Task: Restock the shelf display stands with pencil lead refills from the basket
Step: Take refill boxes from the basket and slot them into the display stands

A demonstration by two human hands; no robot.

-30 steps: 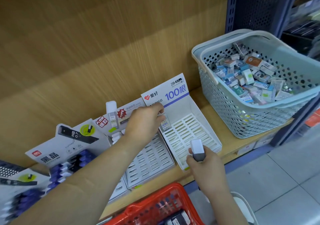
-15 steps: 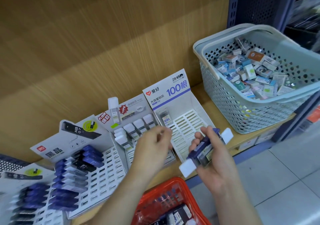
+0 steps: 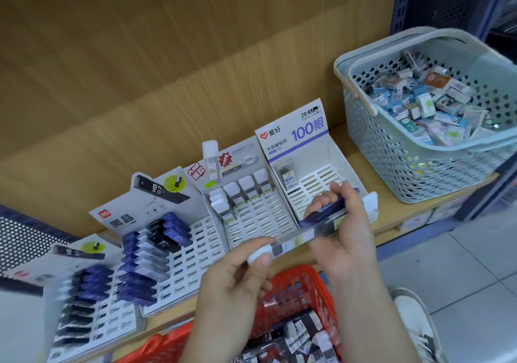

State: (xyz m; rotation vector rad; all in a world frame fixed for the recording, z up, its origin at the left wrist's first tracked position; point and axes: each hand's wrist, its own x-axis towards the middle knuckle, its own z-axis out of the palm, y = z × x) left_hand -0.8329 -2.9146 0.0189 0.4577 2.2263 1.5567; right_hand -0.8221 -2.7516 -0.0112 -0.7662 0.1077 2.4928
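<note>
While our right hand (image 3: 345, 239) grips spare refills (image 3: 326, 217), our left hand (image 3: 235, 278) pinches one; next it likely wants a free slot in the stand (image 3: 333, 151)

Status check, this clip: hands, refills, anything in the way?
Right hand grips a bunch of refill cases. Left hand pinches the white cap of one. Right-most stand holds one refill; nothing blocks it.

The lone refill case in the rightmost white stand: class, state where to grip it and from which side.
Pinch the refill case by its upper end, from above and front: it leans back, foot slotted, beside the left wall of its stand.
</note>
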